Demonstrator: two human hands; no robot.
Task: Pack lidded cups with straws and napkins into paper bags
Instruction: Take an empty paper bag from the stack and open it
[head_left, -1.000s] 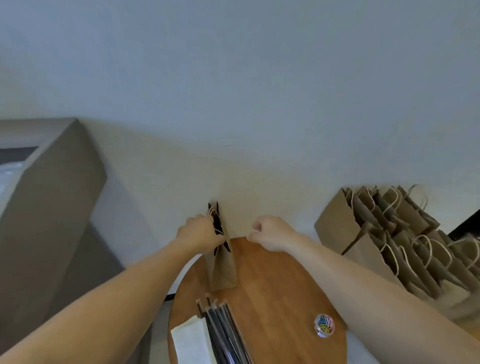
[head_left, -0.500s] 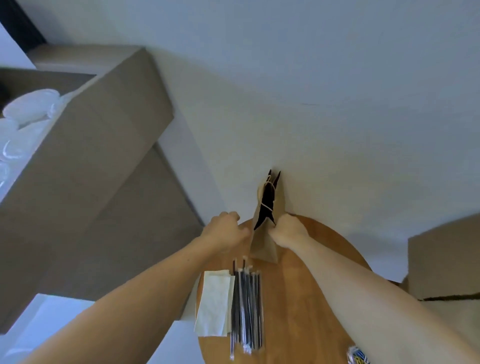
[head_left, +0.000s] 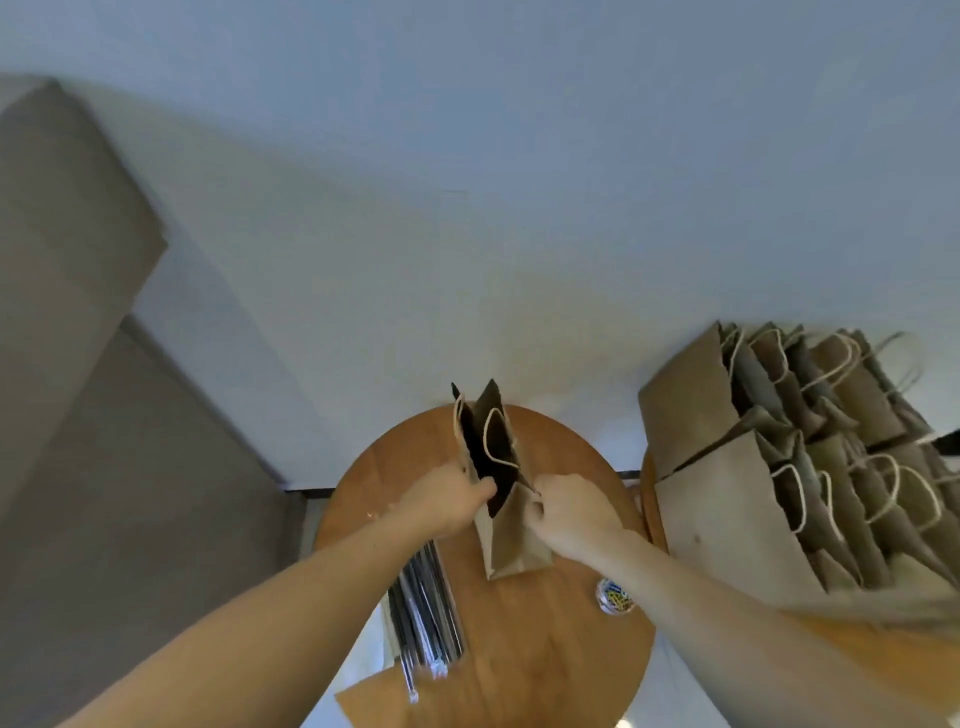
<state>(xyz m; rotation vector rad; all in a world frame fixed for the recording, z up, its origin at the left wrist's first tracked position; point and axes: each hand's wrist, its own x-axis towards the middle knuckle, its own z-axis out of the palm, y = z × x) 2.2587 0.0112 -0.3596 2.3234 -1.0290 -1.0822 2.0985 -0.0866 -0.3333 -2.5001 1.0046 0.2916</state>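
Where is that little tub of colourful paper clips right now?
In the head view, the tub of paper clips sits on the round wooden table, toward its right edge, just beneath the right forearm and between the open paper bag and the stack of bags.

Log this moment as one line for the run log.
stage: opening bag | left hand: gripping paper bag rim | right hand: gripping opposite rim | bag: upright on round table, mouth open | straws: untouched
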